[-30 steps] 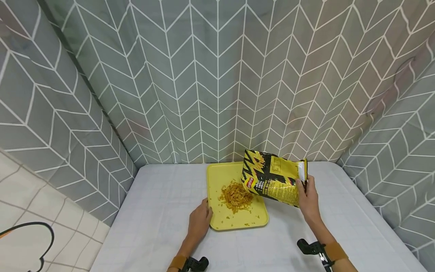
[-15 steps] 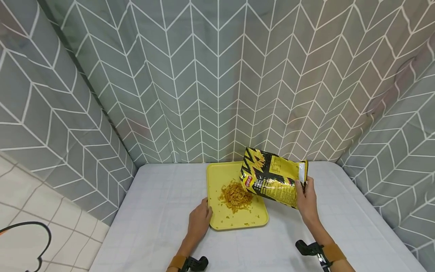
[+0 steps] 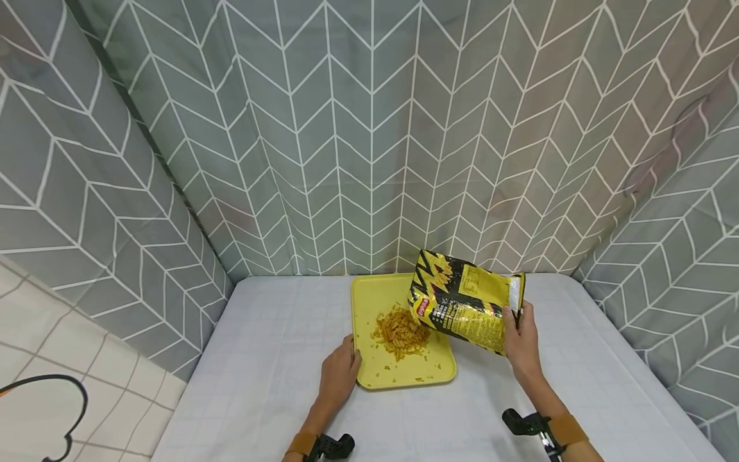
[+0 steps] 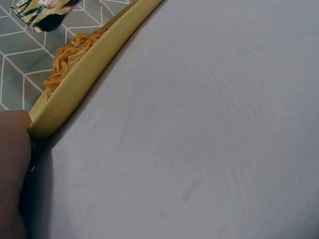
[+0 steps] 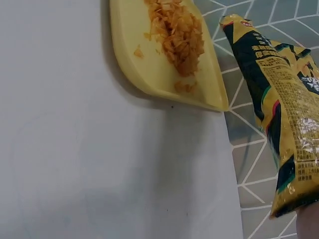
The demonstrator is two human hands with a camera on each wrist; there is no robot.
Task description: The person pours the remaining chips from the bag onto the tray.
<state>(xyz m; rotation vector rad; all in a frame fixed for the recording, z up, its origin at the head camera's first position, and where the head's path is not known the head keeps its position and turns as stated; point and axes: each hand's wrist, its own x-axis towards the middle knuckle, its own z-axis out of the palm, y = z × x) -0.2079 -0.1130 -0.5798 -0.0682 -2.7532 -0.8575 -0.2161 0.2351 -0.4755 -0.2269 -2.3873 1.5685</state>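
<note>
Head view: chips (image 3: 401,332), tray (image 3: 404,377) and bag (image 3: 466,301) (right-held) between the hands (image 3: 339,372) (image 3: 523,340)

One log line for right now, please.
Left hand: holds yellow tray by edge | Right hand: grips raised bag | Snack pieces: piled on tray

Black-and-yellow bag (image 3: 491,314): carried the only print noticed, no word legible | red badge (image 3: 423,307): showed pale lettering, too small to read | yellow panel (image 3: 470,280): held tiny unreadable print | right wrist view: larger characters (image 5: 266,51) ran beside a block of fine print (image 5: 280,82), both too blurred to decipher
</note>
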